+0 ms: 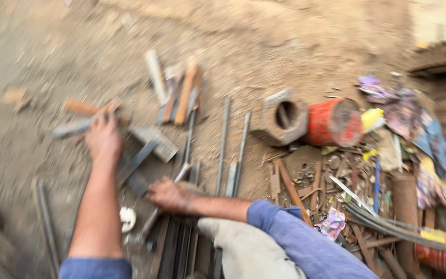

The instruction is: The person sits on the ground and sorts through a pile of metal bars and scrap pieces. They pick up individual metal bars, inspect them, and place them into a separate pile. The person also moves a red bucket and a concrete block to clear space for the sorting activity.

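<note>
Reaching left hand (103,137) onto flat metal bar (78,127), fingers over it; right hand (167,195) fingers' grip unclear.

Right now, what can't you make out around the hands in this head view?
- Left hand: motion blur hides whether its fingers grip the metal strip.
- Right hand: fingers curl under, so contact with the steel bars is unclear.
- Red drum: cut off by the frame's lower right edge.

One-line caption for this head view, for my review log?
Blurred look down: left hand on scrap metal pieces, right hand on flat bars, red drum beside on dirt ground.
</note>
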